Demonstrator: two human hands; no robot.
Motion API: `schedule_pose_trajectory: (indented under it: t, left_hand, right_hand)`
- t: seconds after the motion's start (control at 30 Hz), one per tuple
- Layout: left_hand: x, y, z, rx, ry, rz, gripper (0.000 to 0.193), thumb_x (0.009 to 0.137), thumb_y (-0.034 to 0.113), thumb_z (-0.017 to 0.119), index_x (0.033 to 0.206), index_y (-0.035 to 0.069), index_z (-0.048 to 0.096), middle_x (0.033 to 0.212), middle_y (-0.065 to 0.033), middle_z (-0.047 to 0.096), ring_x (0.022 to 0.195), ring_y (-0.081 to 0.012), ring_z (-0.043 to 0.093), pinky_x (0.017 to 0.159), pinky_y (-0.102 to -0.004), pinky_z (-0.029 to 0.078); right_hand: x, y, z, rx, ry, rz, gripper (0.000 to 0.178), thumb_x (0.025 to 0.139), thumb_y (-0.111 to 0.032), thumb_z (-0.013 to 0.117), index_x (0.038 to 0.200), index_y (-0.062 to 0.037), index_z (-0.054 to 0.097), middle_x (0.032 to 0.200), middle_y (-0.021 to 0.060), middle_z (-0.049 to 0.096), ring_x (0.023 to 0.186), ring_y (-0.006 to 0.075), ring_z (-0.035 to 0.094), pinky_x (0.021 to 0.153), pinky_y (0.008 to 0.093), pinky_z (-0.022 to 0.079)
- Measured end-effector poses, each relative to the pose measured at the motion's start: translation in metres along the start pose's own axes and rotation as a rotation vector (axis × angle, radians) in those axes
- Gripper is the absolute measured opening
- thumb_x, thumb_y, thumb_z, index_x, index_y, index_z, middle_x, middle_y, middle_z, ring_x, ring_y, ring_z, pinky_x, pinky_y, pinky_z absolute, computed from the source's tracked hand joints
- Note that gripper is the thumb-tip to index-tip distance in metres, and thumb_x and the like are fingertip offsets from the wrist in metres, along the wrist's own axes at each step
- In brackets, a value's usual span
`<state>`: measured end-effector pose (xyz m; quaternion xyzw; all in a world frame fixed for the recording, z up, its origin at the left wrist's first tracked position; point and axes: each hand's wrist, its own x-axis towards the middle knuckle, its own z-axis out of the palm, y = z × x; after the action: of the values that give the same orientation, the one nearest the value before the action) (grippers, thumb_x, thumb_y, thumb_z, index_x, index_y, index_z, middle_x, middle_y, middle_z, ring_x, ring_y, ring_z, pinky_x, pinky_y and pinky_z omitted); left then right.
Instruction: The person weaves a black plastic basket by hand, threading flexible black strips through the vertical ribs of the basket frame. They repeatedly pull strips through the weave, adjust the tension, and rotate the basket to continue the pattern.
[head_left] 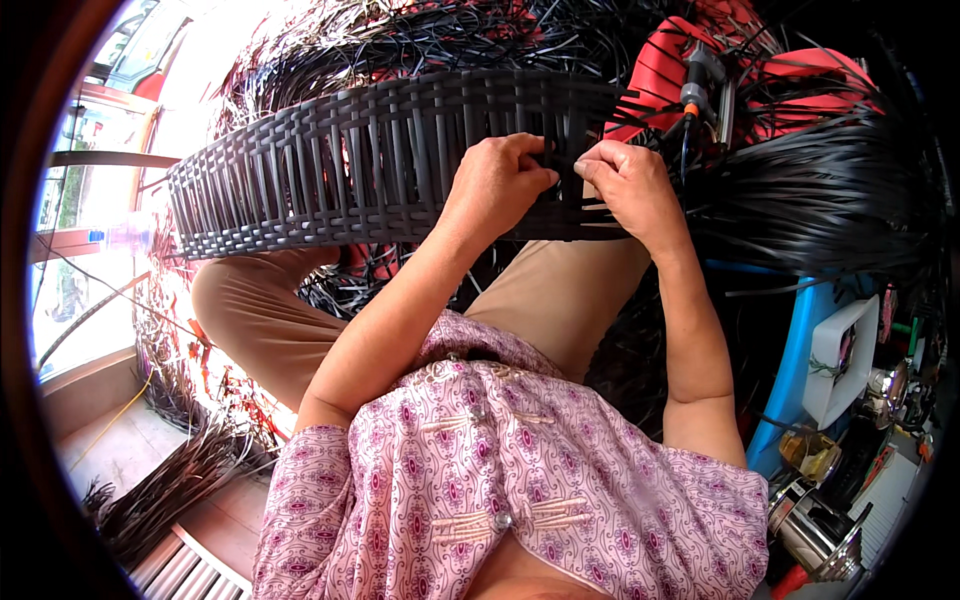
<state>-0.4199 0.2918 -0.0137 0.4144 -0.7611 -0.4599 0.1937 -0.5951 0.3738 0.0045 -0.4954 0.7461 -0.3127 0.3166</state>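
Observation:
A long curved panel of black woven strips (340, 165) lies across in front of me, above my knees. Its two long edges are densely woven, and upright strips with gaps run between them. Near the right end, my left hand (497, 185) is closed against the panel, thumb and forefinger bent around part of the weave. Just to its right, my right hand (632, 190) is closed in a pinch at a black strip; the fingertips hide most of it. A small gap separates the two hands. Loose strip ends stick out past the panel's right end.
Heaps of loose black strips (400, 40) lie behind the panel. A thick bundle of strips (820, 190) spreads at right, below a grey-and-black tool (697, 80) on red material. A blue surface (790, 370) and a white box (840, 360) stand lower right, with metal vessels beside them.

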Motion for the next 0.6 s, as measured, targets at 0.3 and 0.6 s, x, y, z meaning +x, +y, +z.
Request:
schedule_pose_trajectory:
  t: [0.3, 0.6]
  left_hand:
    - [-0.006, -0.004, -0.001, 0.302, 0.076, 0.261, 0.021, 0.084, 0.016, 0.071, 0.097, 0.000, 0.068, 0.091, -0.0172, 0.069, 0.087, -0.0369, 0.068, 0.077, -0.0435, 0.053]
    - [-0.009, -0.007, -0.017, 0.221, 0.064, 0.244, 0.016, 0.084, 0.015, 0.070, 0.089, -0.001, 0.071, 0.089, -0.0172, 0.071, 0.085, -0.0360, 0.069, 0.076, -0.0427, 0.053]
  right_hand:
    - [0.000, 0.001, 0.000, -0.108, -0.019, -0.101, 0.021, 0.090, -0.022, 0.069, 0.092, -0.0013, 0.072, 0.076, 0.0171, 0.070, 0.073, 0.0320, 0.069, 0.068, 0.0406, 0.051]
    - [-0.004, -0.005, 0.004, -0.162, 0.011, -0.103, 0.025, 0.087, -0.028, 0.074, 0.090, -0.0030, 0.071, 0.079, 0.0165, 0.071, 0.076, 0.0338, 0.070, 0.069, 0.0426, 0.052]
